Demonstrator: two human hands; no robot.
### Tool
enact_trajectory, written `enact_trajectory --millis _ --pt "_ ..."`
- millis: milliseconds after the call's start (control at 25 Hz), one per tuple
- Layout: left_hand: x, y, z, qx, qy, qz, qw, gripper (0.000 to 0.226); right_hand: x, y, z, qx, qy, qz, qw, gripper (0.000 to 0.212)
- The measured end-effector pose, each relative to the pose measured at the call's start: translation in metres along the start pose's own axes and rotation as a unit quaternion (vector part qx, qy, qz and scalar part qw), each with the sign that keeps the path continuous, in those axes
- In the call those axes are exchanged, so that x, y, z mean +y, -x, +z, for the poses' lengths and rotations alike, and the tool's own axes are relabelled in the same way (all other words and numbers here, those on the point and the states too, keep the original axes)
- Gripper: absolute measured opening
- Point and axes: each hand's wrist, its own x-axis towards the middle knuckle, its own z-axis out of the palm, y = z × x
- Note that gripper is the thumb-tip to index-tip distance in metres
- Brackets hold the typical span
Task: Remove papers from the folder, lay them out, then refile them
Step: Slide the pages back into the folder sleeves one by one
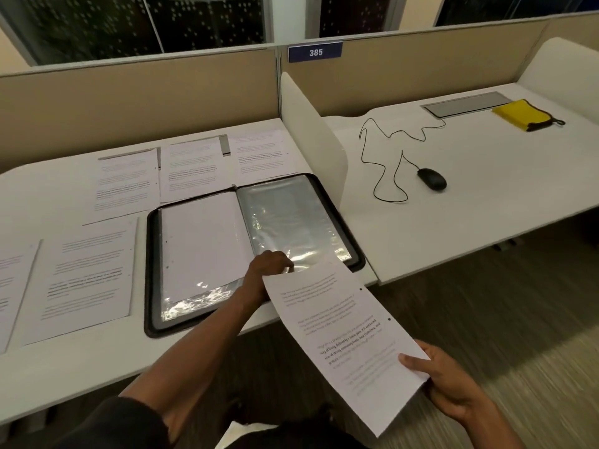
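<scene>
Left hand (269, 270) is down on the open folder (252, 251), fingers curled at the near edge of the right sleeve (298, 222), seemingly pinching it open; right hand (450, 384) pinches the lower corner of a sheet (343, 335) held out past the counter (453, 205) edge, its top corner near the sleeve mouth. Other papers (94, 273) lie spread left and behind; the risk, I'd say, is the limp sheet buckling or snagging on the plastic lip if fed at this slant; a slack left grip lets the sleeve close.
</scene>
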Motion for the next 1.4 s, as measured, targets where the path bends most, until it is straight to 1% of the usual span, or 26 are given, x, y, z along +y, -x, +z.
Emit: enact_trajectory --millis 80,160,240,320,400,440,560,680,880,1000,1040,1200,1320,1360,1400 --pt "0.008 0.001 0.002 -0.011 -0.014 -0.015 1.000 0.018 -0.003 -0.002 -0.013 -0.012 0.002 0.011 1.000 0.079" --pt "0.016 0.002 0.002 -0.001 -0.024 -0.032 0.999 0.023 -0.007 -0.005 -0.020 -0.026 0.012 0.020 0.999 0.081" --pt "0.018 0.002 0.006 0.018 -0.010 -0.051 0.999 0.024 -0.009 -0.009 -0.023 -0.045 0.013 0.025 0.999 0.081" --pt "0.018 0.002 0.008 0.037 0.049 -0.090 0.994 0.022 -0.009 -0.011 -0.027 -0.054 0.016 0.032 0.998 0.081" --pt "0.014 0.002 0.013 0.070 0.128 -0.135 0.980 0.016 -0.009 -0.012 -0.031 -0.059 0.023 0.037 0.997 0.081" --pt "0.011 0.002 0.014 0.081 0.163 -0.145 0.973 0.015 -0.010 -0.014 -0.034 -0.062 0.027 0.039 0.997 0.080" --pt "0.005 0.000 0.011 0.084 0.235 -0.166 0.954 0.018 -0.014 -0.018 -0.039 -0.070 0.048 0.048 0.995 0.082" --pt "0.005 -0.002 0.007 0.085 0.263 -0.175 0.945 0.016 -0.019 -0.023 -0.041 -0.079 0.058 0.050 0.994 0.081" --pt "0.004 -0.005 0.005 0.068 0.253 -0.146 0.954 0.006 -0.030 -0.036 -0.039 -0.074 0.074 0.033 0.994 0.069" --pt "0.006 -0.006 -0.002 0.067 0.242 -0.126 0.960 0.018 -0.036 -0.044 -0.044 -0.039 0.047 0.018 0.998 0.052" --pt "0.007 -0.007 -0.004 0.062 0.235 -0.121 0.962 0.019 -0.037 -0.046 -0.045 -0.029 0.040 0.014 0.999 0.051" --pt "0.007 -0.007 0.000 0.062 0.201 -0.095 0.973 0.016 -0.041 -0.044 -0.046 -0.025 0.050 0.017 0.998 0.062" --pt "0.014 -0.005 0.005 0.074 0.139 -0.074 0.985 0.015 -0.039 -0.044 -0.038 -0.027 0.055 0.011 0.998 0.063" --pt "0.017 -0.005 0.007 0.089 0.107 -0.061 0.988 0.016 -0.039 -0.045 -0.036 -0.024 0.045 0.007 0.999 0.062" --pt "0.019 -0.006 0.009 0.105 0.076 -0.044 0.990 0.017 -0.038 -0.046 -0.033 -0.019 0.034 0.001 0.999 0.056"
